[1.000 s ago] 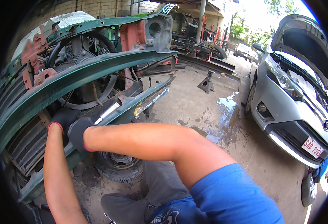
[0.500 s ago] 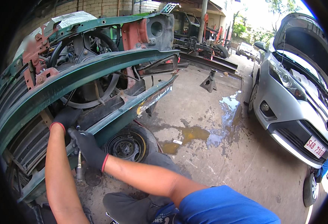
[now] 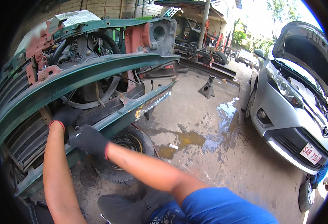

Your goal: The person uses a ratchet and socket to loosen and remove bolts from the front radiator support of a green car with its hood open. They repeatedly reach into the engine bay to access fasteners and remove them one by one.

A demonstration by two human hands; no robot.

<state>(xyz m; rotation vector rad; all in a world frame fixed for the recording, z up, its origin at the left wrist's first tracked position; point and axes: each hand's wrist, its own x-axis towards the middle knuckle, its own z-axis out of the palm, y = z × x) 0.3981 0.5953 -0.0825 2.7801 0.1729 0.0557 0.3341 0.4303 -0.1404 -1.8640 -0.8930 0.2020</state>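
Observation:
At the front of a stripped vehicle with green bumper beams, both my hands wear black gloves with red cuffs. My right hand is closed beside the lower green beam. It grips a ratchet, of which only a small metal end shows at the fingers; the glove hides the rest. My left hand reaches in between the upper green beam and the lower one, next to the dark slatted panel. Its fingers are lost in shadow behind the metal.
A wheel with a tyre lies under the lower beam. A jack stand stands on the concrete, near a wet patch. To the right is a silver car with its hood up; a person's blue sleeve shows beside it.
My right hand has turned over and shifted slightly; the ratchet's silver handle, hanging below it before, is now out of sight. My left hand stays in place. The view has tilted slightly.

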